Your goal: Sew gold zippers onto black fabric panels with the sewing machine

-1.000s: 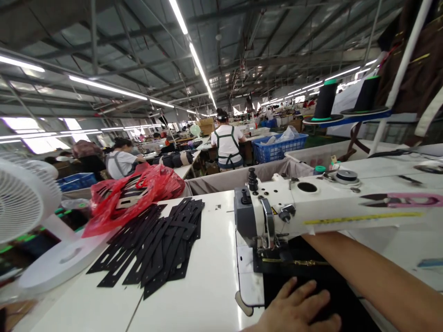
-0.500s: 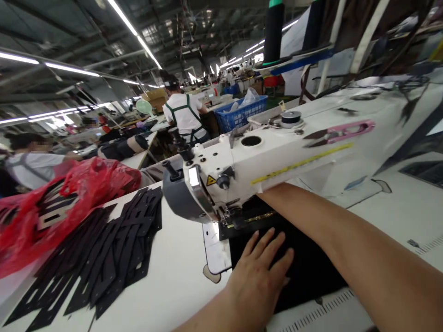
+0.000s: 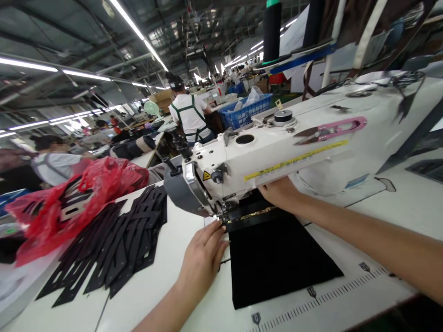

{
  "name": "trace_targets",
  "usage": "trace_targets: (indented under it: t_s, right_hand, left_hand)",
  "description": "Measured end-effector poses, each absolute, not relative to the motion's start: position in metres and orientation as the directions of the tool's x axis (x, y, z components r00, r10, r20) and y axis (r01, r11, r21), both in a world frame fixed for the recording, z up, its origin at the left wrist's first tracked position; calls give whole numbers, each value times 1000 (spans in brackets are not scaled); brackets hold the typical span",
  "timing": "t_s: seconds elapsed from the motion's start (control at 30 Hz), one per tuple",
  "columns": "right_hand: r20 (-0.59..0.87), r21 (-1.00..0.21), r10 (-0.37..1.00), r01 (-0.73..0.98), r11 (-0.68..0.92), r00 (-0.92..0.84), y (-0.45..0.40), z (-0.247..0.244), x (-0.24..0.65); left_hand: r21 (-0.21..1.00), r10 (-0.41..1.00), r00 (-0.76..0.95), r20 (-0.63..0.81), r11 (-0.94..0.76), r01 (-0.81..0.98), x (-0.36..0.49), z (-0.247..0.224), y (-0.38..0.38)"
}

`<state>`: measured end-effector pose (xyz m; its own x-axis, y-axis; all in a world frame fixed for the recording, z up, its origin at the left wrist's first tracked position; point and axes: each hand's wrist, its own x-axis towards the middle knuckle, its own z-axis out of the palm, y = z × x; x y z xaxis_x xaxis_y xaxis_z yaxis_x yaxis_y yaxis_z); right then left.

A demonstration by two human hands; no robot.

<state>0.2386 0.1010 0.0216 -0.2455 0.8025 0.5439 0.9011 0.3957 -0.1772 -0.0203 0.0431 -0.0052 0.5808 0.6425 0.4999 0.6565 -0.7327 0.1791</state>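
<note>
A flat black fabric piece (image 3: 277, 258) lies on the sewing machine's bed, a gold zipper (image 3: 258, 213) running along its far edge. That zippered edge reaches beneath the presser foot of the white sewing machine (image 3: 270, 157). My left hand (image 3: 204, 251) is at the fabric's left corner, close beside the presser foot. Its fingers are drawn together there, the fingertips on the corner. Under the machine arm, my right hand (image 3: 282, 192) rests at the fabric's far side, behind the zipper; the machine and the hand itself hide most of its fingers.
Many black strips (image 3: 128, 244) are heaped on the table at left, beside a red plastic bag (image 3: 107, 177). Pink-handled thread snips (image 3: 341, 129) lie on the machine arm. Beyond stand a blue basket (image 3: 245, 113) and a person in a white shirt (image 3: 189, 113).
My left hand has moved off the middle of the fabric, leftward to its corner by the presser foot. The right hand has drawn back slightly and shows more. The view has shifted a little.
</note>
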Motion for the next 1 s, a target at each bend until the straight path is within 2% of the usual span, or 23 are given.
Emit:
trace_targets:
  t_s: [0.07, 0.2, 0.37, 0.53, 0.67, 0.83, 1.0]
  right_hand:
    - [550, -170, 781, 875, 452, -297, 71, 20, 230]
    - [511, -137, 697, 754, 643, -502, 21, 8, 202]
    - [454, -124, 750, 800, 587, -481, 36, -4, 172]
    - [468, -74, 686, 749, 658, -557, 48, -7, 171]
    - [497, -35, 630, 711, 702, -597, 40, -8, 175]
    - [635, -18, 576, 735, 678, -515, 45, -8, 176]
    - [605, 15, 564, 716, 698, -562, 52, -17, 177]
  left_hand:
    - [144, 615, 609, 501, -753, 642, -22, -8, 52]
    - [213, 680, 563, 469, -706, 676, -16, -2, 64]
    - [234, 749, 478, 459, -620, 749, -13, 9, 67]
    - [211, 702, 532, 473, -676, 706, -12, 3, 64]
    - [120, 630, 592, 503, -729, 674, -9, -5, 58]
    - [6, 586, 600, 545, -718, 696, -4, -12, 56]
    - [-22, 585, 571, 576, -687, 726, 0, -14, 56]
